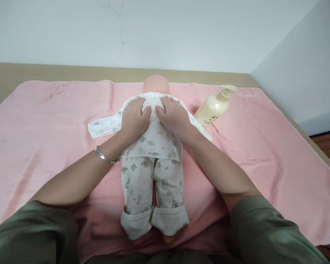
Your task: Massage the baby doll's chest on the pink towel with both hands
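Observation:
A baby doll (156, 84) lies on a pink blanket (244, 154), its bald head away from me and no face showing. It wears a white printed shirt (151, 145) and matching trousers (139, 183) with turned-up cuffs. My left hand (136, 117) lies flat on the left of the shirt's upper part, fingers pointing to the head. On the right of the upper part rests my right hand (174, 115), also flat, its thumb near the other thumb. Both hands are open and hold nothing. The long sleeves spread out to either side.
A cream pump bottle (213, 108) stands tilted in view on the blanket, just right of the doll's sleeve. The blanket covers a wooden table (209, 76) that meets a white wall (181, 33) at the back. Another wall rises on the right.

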`<state>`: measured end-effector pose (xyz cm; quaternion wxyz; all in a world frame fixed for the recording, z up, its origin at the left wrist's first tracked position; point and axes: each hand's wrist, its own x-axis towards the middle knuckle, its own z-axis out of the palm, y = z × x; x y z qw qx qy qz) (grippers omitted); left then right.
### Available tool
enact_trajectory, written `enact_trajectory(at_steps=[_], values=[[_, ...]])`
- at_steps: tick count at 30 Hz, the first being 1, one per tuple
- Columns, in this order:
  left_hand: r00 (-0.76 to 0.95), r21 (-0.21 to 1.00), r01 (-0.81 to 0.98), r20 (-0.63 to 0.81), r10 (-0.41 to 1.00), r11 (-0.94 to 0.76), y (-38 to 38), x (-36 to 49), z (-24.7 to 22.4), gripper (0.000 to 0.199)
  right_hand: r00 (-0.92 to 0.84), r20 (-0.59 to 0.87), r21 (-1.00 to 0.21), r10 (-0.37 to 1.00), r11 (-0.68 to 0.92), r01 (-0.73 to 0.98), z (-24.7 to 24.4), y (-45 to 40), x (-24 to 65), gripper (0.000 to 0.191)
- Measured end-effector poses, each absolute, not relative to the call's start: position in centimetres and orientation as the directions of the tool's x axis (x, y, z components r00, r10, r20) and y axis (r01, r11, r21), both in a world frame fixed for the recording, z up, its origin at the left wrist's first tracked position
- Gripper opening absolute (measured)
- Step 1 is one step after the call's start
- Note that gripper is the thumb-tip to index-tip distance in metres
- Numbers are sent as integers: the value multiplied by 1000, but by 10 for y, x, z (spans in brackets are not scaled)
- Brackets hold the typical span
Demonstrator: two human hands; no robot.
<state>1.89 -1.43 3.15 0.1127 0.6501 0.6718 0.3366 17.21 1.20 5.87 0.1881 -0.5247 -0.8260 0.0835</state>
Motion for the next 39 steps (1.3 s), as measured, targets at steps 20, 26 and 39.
enact_trajectory(at_steps=[20,26,39], values=[[-130,611,786,313,941,-95,-15,19,30,51,-396,175,-364,902,433,825,60,13,175,38],[-102,591,799,316,943,-111,-15,18,31,52,-379,193,-380,905,425,821,61,11,175,35],[-63,562,815,331,942,-143,-25,26,25,57,-376,203,-361,904,426,830,58,14,175,37]])
